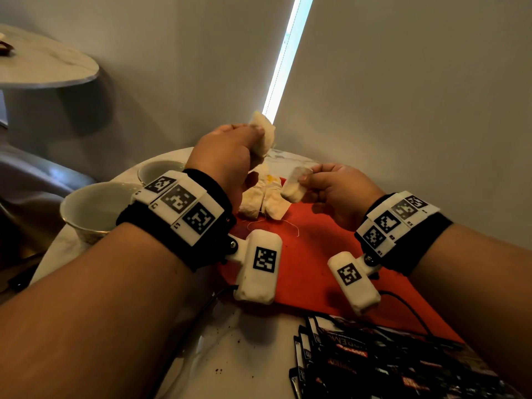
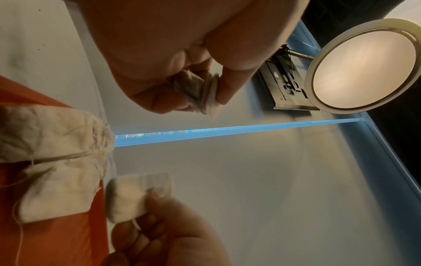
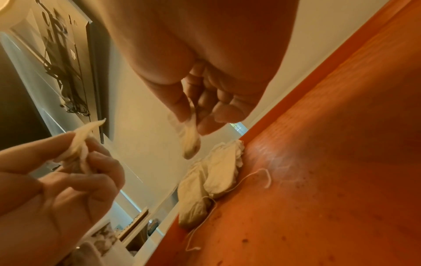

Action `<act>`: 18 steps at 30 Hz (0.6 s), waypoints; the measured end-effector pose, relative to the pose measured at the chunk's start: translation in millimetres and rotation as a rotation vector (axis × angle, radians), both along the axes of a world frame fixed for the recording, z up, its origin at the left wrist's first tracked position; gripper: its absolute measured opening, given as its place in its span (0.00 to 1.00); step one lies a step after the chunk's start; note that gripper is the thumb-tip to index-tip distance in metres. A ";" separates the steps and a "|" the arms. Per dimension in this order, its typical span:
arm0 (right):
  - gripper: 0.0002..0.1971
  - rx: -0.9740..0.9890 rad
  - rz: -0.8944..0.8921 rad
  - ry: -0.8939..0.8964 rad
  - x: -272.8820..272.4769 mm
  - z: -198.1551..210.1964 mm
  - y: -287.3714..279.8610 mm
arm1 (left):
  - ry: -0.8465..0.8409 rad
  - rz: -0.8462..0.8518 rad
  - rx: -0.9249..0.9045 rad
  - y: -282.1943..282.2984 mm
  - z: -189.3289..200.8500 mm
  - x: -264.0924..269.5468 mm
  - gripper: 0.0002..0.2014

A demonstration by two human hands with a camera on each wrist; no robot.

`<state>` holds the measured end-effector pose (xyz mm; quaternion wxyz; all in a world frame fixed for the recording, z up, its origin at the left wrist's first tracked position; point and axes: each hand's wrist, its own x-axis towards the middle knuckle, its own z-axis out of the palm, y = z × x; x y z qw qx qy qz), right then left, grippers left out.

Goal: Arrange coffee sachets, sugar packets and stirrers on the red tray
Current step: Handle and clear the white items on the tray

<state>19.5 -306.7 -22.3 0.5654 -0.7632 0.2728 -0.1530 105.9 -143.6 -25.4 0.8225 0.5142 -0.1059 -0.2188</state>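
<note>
a bunch of white sachets [image 1: 263,135] is gripped in the curled fingers of the left hand [image 1: 227,156], raised above the red tray [image 1: 311,260]. one sachet [image 1: 293,185] is pinched between thumb and fingers of the right hand [image 1: 336,191], over the tray. more sachets [image 1: 264,200] are piled at the tray's far edge. black packets [image 1: 374,364] are fanned at the near edge. two cups [image 1: 95,208] are seen left of the tray.

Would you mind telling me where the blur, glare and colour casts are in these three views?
Head view: sharp on the wristbands, overexposed window strip. Left wrist view: ceiling lamp glares, and the sachet pinched by the right hand is motion-blurred. Right wrist view: warm orange cast over the red tray, soft focus throughout.
</note>
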 end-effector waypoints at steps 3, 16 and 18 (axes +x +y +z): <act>0.08 -0.037 0.007 0.128 4.3 -2.7 -1.0 | 0.010 0.017 0.003 0.0 -0.1 0.9 0.05; 0.11 -0.056 0.048 0.380 34.2 -13.4 10.6 | 0.000 -0.017 0.029 0.2 -2.5 8.8 0.02; 0.07 -0.112 0.022 0.399 35.2 -12.5 8.8 | -0.029 0.001 0.034 0.3 -2.4 8.8 0.02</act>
